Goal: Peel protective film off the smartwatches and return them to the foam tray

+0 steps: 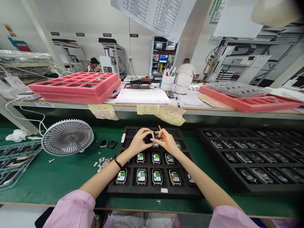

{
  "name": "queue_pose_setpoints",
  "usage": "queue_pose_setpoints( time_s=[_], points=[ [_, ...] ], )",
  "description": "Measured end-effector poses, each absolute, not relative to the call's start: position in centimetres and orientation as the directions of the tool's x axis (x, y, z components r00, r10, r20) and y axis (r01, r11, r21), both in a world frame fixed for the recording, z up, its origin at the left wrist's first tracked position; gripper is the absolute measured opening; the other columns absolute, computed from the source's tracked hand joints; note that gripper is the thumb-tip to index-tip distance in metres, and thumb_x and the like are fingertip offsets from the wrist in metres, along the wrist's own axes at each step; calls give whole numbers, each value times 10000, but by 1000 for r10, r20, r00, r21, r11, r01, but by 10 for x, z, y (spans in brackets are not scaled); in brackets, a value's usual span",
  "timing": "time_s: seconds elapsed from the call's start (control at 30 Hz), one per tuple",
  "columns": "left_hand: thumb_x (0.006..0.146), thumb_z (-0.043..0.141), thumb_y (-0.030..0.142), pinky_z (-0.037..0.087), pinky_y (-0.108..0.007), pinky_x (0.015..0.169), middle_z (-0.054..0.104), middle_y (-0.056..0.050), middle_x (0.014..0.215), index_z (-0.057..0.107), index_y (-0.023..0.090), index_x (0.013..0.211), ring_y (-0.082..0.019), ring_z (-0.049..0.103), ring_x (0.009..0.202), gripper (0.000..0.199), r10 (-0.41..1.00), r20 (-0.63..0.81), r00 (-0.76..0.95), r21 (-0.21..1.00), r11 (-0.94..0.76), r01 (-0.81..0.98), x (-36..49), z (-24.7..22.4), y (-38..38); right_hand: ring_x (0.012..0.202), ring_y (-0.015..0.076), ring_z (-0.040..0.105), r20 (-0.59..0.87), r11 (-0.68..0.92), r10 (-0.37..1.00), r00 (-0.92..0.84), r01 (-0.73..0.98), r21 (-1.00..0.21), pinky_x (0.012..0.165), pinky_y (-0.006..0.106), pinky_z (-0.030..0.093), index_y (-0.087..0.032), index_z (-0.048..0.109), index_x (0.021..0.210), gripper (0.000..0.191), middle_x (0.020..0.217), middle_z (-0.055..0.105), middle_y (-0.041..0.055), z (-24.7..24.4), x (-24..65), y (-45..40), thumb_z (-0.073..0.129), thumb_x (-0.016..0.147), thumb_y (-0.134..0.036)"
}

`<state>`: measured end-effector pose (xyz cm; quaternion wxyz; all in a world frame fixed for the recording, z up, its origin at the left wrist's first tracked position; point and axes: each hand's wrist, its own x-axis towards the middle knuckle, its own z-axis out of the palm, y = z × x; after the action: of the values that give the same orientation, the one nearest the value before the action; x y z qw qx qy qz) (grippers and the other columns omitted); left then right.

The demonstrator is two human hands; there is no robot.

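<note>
Watch [150,138] sideways btwn L hand [139,142], R hand [165,141]

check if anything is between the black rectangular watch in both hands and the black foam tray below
Yes, one seated watch in the black foam tray lies directly under the black rectangular watch, which the left hand and right hand hold.

The smartwatch [150,137] pinched between the left hand [137,143] and right hand [164,141] is mostly hidden by the fingers, its face unseen. The right hand covers the middle of an orange stick [168,144]. Both hands hide the far compartments of the near foam tray [111,190]. The right foam tray [249,186] runs off the picture's right edge. The overhead chart [152,15] is cut off above, its print too small to read. The paper scraps [102,163] on the mat are too small to tell.
</note>
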<state>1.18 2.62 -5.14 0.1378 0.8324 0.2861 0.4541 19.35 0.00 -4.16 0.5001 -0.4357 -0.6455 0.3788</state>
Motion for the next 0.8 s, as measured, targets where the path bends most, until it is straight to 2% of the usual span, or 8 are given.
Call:
queue_pose_setpoints(
  time_s=[0.1, 0.17, 0.33, 0.47, 0.57, 0.67, 0.8],
  points=[
    [745, 698, 209, 529, -370, 836, 589, -102, 1107, 595, 198, 1135, -232, 584, 1039, 403, 616, 658, 432, 541, -787, 298, 13, -52, 26, 508, 83, 410, 296, 325, 942, -156, 210, -922, 511, 217, 407, -229, 376, 698, 448, 599, 446, -86, -51, 190, 6, 762, 635, -449],
    [749, 721, 273, 541, -333, 760, 583, -111, 1124, 574, 199, 1163, -228, 590, 1013, 446, 629, 647, 431, 578, -773, 260, 13, -51, 26, 487, 72, 347, 261, 281, 953, -157, 122, -952, 486, 205, 370, -228, 363, 696, 441, 575, 362, -102, -53, 190, 8, 739, 664, -457],
    [751, 729, 323, 534, -307, 689, 594, -111, 1119, 565, 195, 1166, -209, 598, 934, 464, 651, 640, 409, 605, -755, 254, 12, -48, 25, 528, 76, 416, 157, 138, 972, -177, -119, -983, 557, 251, 488, -231, 343, 713, 465, 626, 379, -95, -50, 194, 7, 754, 663, -442],
    [753, 729, 310, 532, -301, 699, 596, -113, 1113, 575, 188, 1135, -220, 588, 985, 430, 647, 640, 415, 609, -756, 240, 12, -47, 25, 559, 87, 461, 134, 106, 973, -187, -150, -983, 598, 300, 556, -231, 352, 717, 473, 645, 404, -85, -48, 193, 6, 778, 642, -422],
    [757, 722, 283, 528, -292, 703, 601, -106, 1106, 581, 186, 1111, -211, 588, 984, 393, 651, 638, 410, 620, -751, 228, 12, -47, 26, 629, 100, 501, 146, 108, 972, -187, -199, -974, 653, 325, 588, -226, 382, 722, 406, 694, 416, -65, -47, 193, 6, 733, 703, -428],
    [753, 714, 248, 522, -276, 693, 613, -100, 1096, 574, 173, 1102, -188, 607, 925, 383, 693, 615, 375, 674, -710, 204, 11, -48, 27, 726, 111, 538, 191, 135, 962, -193, -271, -953, 726, 365, 605, -219, 396, 714, 372, 777, 441, -43, -47, 195, 7, 708, 735, -420],
    [739, 711, 251, 514, -260, 654, 648, -98, 1052, 550, 158, 1120, -149, 621, 787, 424, 786, 537, 306, 783, -599, 165, 11, -50, 30, 758, 114, 537, 202, 156, 967, -155, -271, -950, 759, 409, 618, -210, 388, 692, 408, 836, 438, -25, -47, 197, 9, 734, 705, -425]
  ],
)
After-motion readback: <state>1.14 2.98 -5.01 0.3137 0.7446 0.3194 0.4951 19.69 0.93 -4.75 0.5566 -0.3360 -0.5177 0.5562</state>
